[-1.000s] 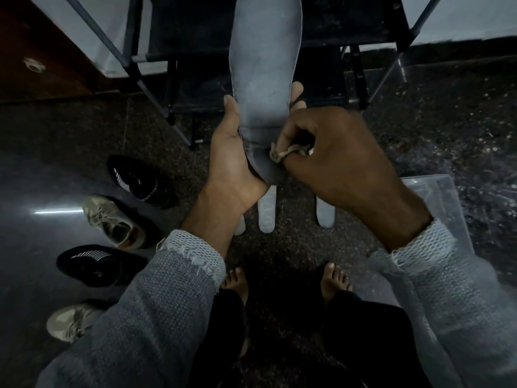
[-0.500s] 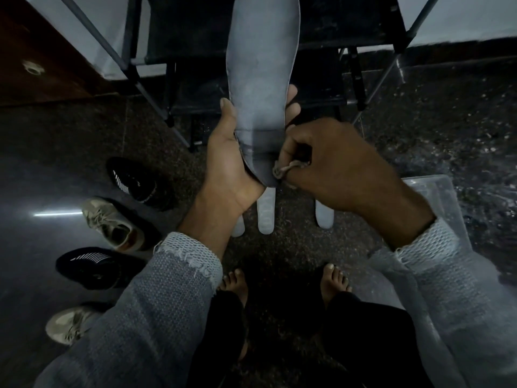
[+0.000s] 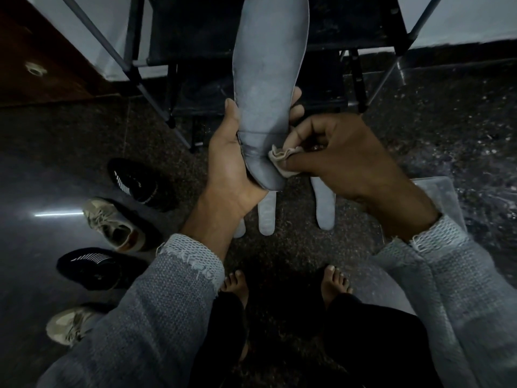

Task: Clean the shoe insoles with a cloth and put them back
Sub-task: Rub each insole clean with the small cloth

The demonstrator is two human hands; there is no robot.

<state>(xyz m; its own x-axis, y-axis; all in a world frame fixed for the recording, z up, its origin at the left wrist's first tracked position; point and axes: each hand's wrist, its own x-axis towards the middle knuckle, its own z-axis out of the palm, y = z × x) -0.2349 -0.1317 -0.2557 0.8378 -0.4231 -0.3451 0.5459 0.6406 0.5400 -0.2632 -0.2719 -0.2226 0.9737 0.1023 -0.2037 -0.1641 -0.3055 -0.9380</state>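
A long grey insole point(image 3: 268, 68) stands upright in front of me, heel end down. My left hand point(image 3: 232, 169) grips its heel, thumb on the left edge and fingers wrapped behind. My right hand point(image 3: 344, 161) pinches a small crumpled beige cloth point(image 3: 282, 158) against the heel's right edge. Three more grey insoles point(image 3: 267, 217) lie on the floor below my hands, partly hidden by them; the rightmost insole point(image 3: 324, 208) shows its heel end.
Two black shoes point(image 3: 140, 183) and two beige sneakers point(image 3: 117, 225) lie in a row on the dark floor at left. A black metal-framed rack point(image 3: 195, 88) stands ahead. A clear plastic sheet point(image 3: 442, 197) lies at right. My bare feet point(image 3: 235, 287) are below.
My right hand has slid the cloth down to the heel's right edge, and more of the cloth now shows. My left hand keeps its hold on the insole.
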